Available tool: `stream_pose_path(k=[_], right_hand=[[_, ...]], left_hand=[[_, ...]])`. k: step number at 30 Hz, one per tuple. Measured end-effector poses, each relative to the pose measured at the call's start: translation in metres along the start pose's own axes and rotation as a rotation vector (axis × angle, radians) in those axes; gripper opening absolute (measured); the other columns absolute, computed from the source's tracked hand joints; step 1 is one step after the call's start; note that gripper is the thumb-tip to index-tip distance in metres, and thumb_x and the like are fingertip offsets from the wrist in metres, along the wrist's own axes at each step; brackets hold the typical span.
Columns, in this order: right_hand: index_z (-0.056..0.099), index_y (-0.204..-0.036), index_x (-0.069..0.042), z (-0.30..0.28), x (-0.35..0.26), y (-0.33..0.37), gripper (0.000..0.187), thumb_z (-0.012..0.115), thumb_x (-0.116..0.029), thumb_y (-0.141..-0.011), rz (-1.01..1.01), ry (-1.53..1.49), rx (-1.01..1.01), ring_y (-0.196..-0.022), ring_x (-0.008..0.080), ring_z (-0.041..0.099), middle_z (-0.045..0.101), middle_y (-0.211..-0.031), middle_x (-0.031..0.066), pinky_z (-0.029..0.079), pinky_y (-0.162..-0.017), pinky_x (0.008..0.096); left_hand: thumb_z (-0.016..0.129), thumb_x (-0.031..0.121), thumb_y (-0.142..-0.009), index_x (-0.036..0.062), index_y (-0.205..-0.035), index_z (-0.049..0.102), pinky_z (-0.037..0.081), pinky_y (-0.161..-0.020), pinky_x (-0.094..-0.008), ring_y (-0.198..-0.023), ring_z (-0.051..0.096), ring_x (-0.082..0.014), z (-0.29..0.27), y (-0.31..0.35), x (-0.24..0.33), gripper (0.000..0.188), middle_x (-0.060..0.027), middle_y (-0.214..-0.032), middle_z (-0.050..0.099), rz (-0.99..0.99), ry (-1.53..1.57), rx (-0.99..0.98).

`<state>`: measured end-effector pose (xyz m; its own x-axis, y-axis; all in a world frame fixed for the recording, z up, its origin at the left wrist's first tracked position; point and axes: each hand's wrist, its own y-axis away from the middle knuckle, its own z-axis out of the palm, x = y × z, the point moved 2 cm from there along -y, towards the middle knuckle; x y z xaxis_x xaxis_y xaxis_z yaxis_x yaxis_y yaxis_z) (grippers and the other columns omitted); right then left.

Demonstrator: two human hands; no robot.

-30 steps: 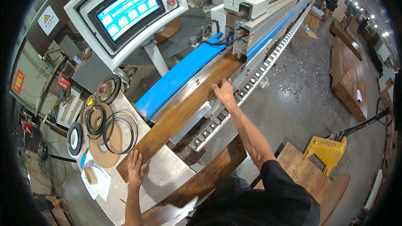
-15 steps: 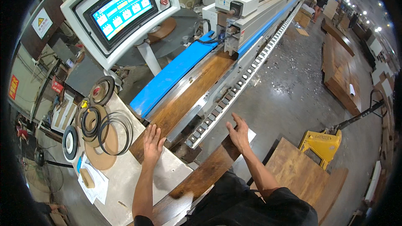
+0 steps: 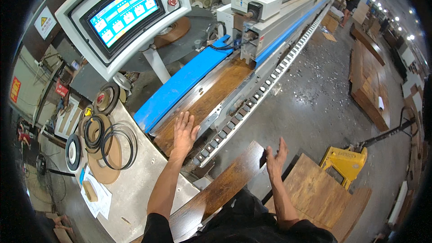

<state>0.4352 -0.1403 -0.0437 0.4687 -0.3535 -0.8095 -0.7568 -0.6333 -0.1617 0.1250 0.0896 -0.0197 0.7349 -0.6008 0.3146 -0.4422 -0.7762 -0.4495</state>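
My left hand point(image 3: 184, 135) lies open, fingers stretched out, on the near end of a brown wood-grain board point(image 3: 220, 85). This board lies lengthwise in the bed of an edge-banding machine point(image 3: 254, 3), and its far end runs under the machine's head. A long blue guard point(image 3: 180, 83) flanks it on the left. My right hand point(image 3: 276, 159) is open and holds nothing, beside the far end of a second dark brown board point(image 3: 227, 175). I cannot tell whether its fingers touch that board, which lies slantwise in front of my body.
A lit control screen point(image 3: 126, 15) stands at upper left. Rolls of edge band point(image 3: 119, 146) and papers point(image 3: 99, 200) lie on the pale table point(image 3: 148, 193). A roller track point(image 3: 245, 110) borders the machine. Right are stacked panels point(image 3: 315, 189), a yellow pallet jack point(image 3: 344, 164) and a distant person point(image 3: 353, 2).
The board under my left hand has slid forward along the machine, and that hand has moved forward with it. My right hand has shifted right and down, off the second board's end.
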Motion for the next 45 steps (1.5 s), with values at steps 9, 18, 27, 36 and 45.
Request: stream_pose_path(k=[9,18,27,36,45], right_hand=[[0.036,-0.151,0.009,-0.006,0.02,0.034,0.084,0.072,-0.04,-0.094,0.478,-0.546,-0.278,-0.09,0.0169,0.058,0.062,-0.098,0.0091,0.049,-0.081,0.0337],[0.063,-0.108,0.004,0.003,0.0,0.081,0.047,0.079,-0.035,-0.088,0.569,-0.659,-0.523,-0.083,0.0149,0.059,0.064,-0.093,0.0057,0.049,-0.073,0.0315],[0.056,-0.124,0.007,0.023,-0.01,0.116,0.054,0.077,-0.031,-0.091,0.616,-0.851,-0.562,-0.104,0.0249,0.063,0.065,-0.116,0.015,0.053,-0.086,0.0386],[0.055,-0.127,0.003,0.037,-0.065,0.097,0.062,0.081,-0.038,-0.087,0.394,-0.92,-0.546,-0.094,0.0205,0.064,0.067,-0.11,0.0114,0.054,-0.078,0.0353],[0.025,-0.152,0.011,0.072,-0.127,0.085,0.086,0.072,-0.031,-0.094,0.062,-0.828,-0.329,-0.114,0.0241,0.061,0.059,-0.133,0.0201,0.05,-0.096,0.0326]], left_hand=[[0.069,0.024,-0.092,-0.0017,-0.134,0.061,0.029,-0.118,-0.0535,-0.142,0.04,-0.0409,0.054,-0.073,0.039,0.049,-0.0239,-0.148,0.049,-0.009,0.084,-0.005],[0.066,0.016,-0.094,0.0002,-0.141,0.054,0.034,-0.117,-0.0487,-0.141,0.041,-0.0447,0.015,-0.048,0.074,0.051,-0.0276,-0.149,0.046,-0.065,0.379,-0.044],[0.079,0.028,-0.082,-0.0048,-0.139,0.054,0.039,-0.111,-0.0523,-0.132,0.05,-0.0465,-0.174,0.241,0.037,0.07,-0.0271,-0.14,0.056,-0.294,0.225,-0.107],[0.087,0.057,-0.06,0.0102,-0.159,0.03,0.027,-0.113,-0.0617,-0.141,0.035,-0.0479,-0.285,0.421,0.033,0.123,-0.0248,-0.156,0.035,-0.364,-0.047,-0.585],[0.093,0.03,-0.049,0.0229,-0.159,0.032,0.04,-0.1,-0.055,-0.118,0.051,-0.0425,-0.301,0.413,0.006,0.125,-0.0225,-0.137,0.047,-0.341,-0.041,-0.426]])
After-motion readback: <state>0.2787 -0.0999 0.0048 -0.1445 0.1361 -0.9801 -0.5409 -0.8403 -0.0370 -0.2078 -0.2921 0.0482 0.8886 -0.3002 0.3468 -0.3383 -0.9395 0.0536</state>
